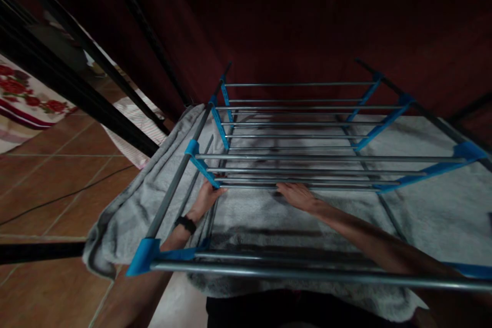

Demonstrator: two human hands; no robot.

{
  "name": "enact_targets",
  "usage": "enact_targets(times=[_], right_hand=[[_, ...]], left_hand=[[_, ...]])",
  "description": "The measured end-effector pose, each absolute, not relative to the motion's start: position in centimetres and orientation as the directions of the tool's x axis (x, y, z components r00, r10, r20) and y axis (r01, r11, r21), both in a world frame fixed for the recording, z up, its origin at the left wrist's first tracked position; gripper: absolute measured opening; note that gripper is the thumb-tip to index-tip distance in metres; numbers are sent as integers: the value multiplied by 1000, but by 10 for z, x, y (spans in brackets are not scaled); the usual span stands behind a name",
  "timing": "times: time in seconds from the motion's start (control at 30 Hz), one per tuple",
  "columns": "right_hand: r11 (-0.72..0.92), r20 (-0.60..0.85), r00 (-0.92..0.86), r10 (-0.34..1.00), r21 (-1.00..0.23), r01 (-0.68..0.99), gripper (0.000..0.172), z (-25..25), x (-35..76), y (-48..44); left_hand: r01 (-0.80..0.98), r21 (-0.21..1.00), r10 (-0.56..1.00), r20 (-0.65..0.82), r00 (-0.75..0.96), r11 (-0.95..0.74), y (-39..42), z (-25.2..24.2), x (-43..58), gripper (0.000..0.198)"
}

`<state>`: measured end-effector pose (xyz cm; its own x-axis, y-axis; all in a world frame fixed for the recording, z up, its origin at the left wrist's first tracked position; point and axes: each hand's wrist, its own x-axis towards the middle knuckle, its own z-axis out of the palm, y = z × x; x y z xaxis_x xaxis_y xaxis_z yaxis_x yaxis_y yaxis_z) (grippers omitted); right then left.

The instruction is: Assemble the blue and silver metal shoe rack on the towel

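Note:
A shoe rack of grey metal tubes with blue plastic brackets (425,174) lies on a grey plush blanket (248,215). My left hand (207,196), a black band on its wrist, is closed at the lower end of the left blue bracket (203,170), where a tube meets it. My right hand (298,196) has its fingers curled over the lowest metal tube (251,187) of the same tier, near its middle. Both arms reach in over the near tube (269,270). The undersides of my fingers are hidden.
Dark red fabric (284,20) hangs behind the rack. Black poles (77,84) slant across the left side. A thin cable (69,195) runs over the brown tiled floor (49,174). A flowered cloth (26,92) hangs at the far left.

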<state>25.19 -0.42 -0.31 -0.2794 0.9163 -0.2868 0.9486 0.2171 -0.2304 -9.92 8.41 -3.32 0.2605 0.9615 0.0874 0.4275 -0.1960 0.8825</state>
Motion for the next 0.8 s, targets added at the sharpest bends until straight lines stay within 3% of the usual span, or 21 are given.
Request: enact_targets(times=[0.13,0.37,0.57,0.8], right_hand=[[224,-297,-287,911,-227,948,33,-5,252,-4],[266,-311,-334,890,-242,933,36,-4,255,-2],[245,-312,-315,896,-245,938,36,-1,255,-1],[314,-245,-378,893,-263,912,30,0,257,-1]], left_hand=[[404,892,957,97,273,-205,83,-36,-97,33],[537,819,969,84,234,-200,83,-35,-94,30],[673,724,981,24,195,-151,79,-19,-89,34],[838,514,965,-72,252,-180,88,-11,-100,58]])
